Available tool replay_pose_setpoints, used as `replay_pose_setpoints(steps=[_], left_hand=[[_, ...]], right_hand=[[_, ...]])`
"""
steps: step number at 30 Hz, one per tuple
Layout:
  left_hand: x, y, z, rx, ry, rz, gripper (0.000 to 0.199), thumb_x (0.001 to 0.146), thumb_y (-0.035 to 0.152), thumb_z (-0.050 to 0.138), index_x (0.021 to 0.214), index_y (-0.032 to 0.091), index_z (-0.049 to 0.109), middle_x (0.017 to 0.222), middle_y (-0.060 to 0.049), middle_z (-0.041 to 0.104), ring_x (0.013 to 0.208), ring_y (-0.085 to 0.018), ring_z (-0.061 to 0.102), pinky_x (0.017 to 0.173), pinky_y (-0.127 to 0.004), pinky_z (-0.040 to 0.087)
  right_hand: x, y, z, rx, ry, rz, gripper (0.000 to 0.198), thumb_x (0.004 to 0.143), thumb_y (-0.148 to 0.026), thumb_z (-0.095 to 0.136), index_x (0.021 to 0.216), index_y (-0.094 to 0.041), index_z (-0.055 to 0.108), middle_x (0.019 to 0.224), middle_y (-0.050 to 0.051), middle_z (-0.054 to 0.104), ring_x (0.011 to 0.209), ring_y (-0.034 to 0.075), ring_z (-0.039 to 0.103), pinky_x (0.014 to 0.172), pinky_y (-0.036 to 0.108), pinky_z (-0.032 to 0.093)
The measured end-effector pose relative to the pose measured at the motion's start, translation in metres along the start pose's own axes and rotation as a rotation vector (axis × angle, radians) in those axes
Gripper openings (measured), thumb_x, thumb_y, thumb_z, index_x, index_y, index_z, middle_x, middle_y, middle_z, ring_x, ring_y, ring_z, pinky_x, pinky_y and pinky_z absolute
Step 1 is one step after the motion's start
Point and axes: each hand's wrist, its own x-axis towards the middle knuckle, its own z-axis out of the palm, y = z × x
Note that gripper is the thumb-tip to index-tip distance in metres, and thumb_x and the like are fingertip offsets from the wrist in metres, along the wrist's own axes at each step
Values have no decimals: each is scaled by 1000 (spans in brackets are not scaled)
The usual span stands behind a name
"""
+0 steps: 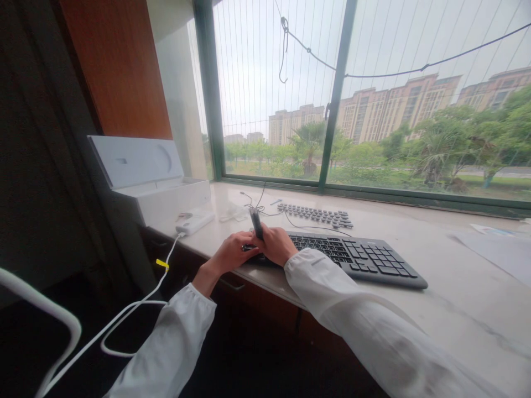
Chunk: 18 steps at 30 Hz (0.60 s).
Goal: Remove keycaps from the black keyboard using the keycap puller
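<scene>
A black keyboard lies along the front of the desk, with several keycaps off its main block. My right hand is closed around a small black brush, which sticks up from the fist over the keyboard's left part. Beside it, my left hand has its fingers curled around the keyboard's left end, touching the right hand. The two hands and wrists cover much of that end. Loose keycaps stand in rows behind the keyboard.
An open white box stands at the left on the desk. A white power strip trails a white cord over the front edge. Thin dark cable runs behind the keyboard. Papers lie right, below the window.
</scene>
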Motion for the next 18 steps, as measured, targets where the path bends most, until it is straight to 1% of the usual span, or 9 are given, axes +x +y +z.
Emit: replay_pose_setpoints(steps=[6,10,12,15,18], left_hand=[[0,-2,1,-5,-4,1,15,85,35,65,89,24,75,94,-2,71,90,-18,63,83,-29,48],[1,2,-2,25,-10,6,15,85,35,65,88,24,74,94,-2,71,90,-17,63,82,-28,47],[2,7,-4,76,-14,13,16,85,36,65,87,23,74,92,-2,71,88,-17,63,81,-28,46],[4,15,-5,173,-36,29,18,85,38,65,84,21,73,85,-2,71,83,-17,63,77,-28,45],[3,19,-3,201,-30,45,20,88,37,61,87,20,72,86,-3,71,83,-18,63,77,-29,46]], right_hand=[[0,0,-2,-4,-6,-2,24,95,-33,42,103,-14,55,85,9,72,73,20,67,62,27,35],[1,-1,-1,8,5,-16,23,94,-32,43,100,-14,55,83,8,72,71,19,66,61,26,34],[1,-2,-1,32,74,9,23,94,-32,42,99,-15,56,80,7,71,69,18,65,61,26,34],[1,-3,0,61,231,110,27,94,-32,36,99,-16,57,74,4,69,63,18,61,59,26,31],[2,-1,-2,67,284,180,31,94,-34,33,96,-17,60,69,4,67,58,18,58,58,27,29]])
